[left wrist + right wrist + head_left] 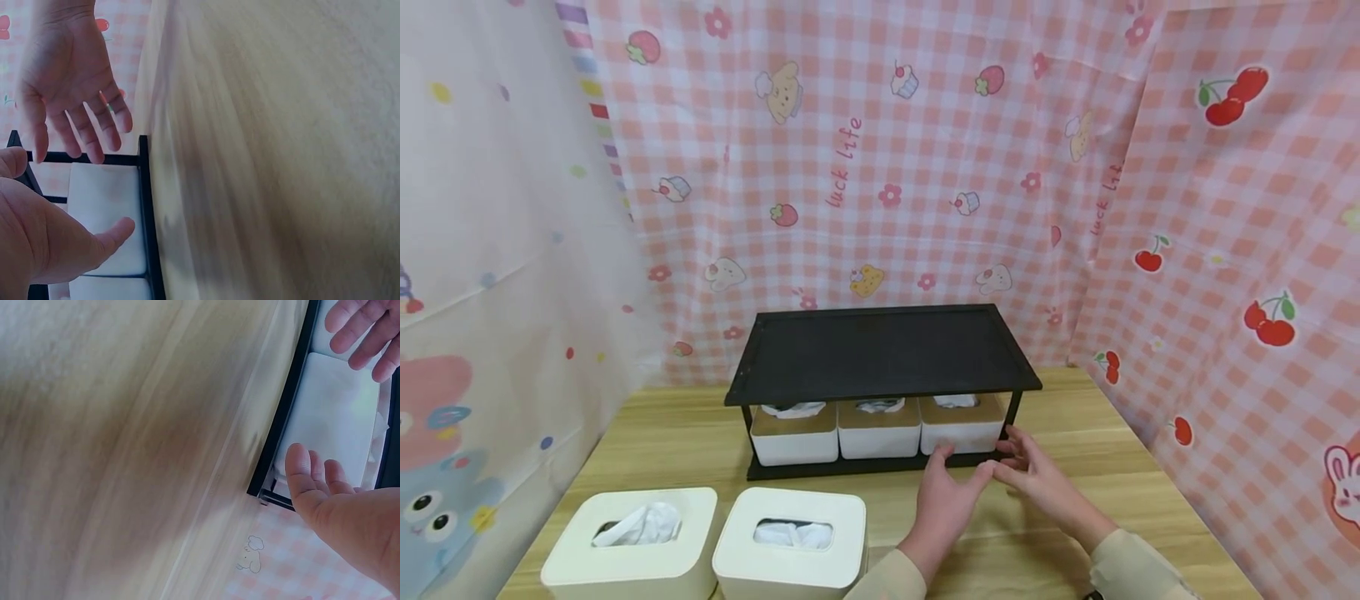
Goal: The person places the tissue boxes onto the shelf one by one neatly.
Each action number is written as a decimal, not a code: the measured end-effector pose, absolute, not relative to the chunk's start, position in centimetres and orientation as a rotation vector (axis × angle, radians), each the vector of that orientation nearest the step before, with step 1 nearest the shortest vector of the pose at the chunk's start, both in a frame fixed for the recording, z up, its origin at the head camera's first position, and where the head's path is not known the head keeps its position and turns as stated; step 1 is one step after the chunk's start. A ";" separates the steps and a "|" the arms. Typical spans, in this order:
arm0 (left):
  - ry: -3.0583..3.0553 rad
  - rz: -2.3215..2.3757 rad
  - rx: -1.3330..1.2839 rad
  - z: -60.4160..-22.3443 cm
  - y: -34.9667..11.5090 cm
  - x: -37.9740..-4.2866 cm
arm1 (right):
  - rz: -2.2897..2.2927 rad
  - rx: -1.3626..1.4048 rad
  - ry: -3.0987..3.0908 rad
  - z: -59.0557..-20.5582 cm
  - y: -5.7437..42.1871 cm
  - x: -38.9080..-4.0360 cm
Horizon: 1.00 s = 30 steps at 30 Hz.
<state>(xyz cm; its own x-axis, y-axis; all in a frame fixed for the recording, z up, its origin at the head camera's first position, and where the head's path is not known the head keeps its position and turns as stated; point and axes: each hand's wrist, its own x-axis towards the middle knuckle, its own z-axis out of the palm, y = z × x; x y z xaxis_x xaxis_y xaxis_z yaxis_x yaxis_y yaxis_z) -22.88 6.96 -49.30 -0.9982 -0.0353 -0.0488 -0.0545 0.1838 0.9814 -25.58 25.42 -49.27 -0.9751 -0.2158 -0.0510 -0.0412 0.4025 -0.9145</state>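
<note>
A black rack (880, 354) holds three white tissue boxes with wood-coloured lids: a left one (793, 448), a middle one (880, 441) and a right one (958, 437). My left hand (946, 502) is in front of the right box, holding nothing; in the head view its fingertips are near the box front, and contact cannot be told. My right hand (1043, 483) is by the rack's right front post, fingers spread and loosely bent. In the left wrist view the right hand (69, 69) shows an empty palm. The right wrist view shows that box's white front (331, 412).
Two cream tissue boxes, a left one (628, 537) and a right one (790, 542), stand at the front left of the wooden table (1097, 442). Pink checked cloth (880, 167) hangs behind and to the right, with white patterned cloth (512, 208) on the left.
</note>
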 end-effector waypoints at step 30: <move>2.609 1.870 0.036 -44.2 -3.7 -20.1 | -1.599 -0.318 2.408 -48.3 21.7 -24.0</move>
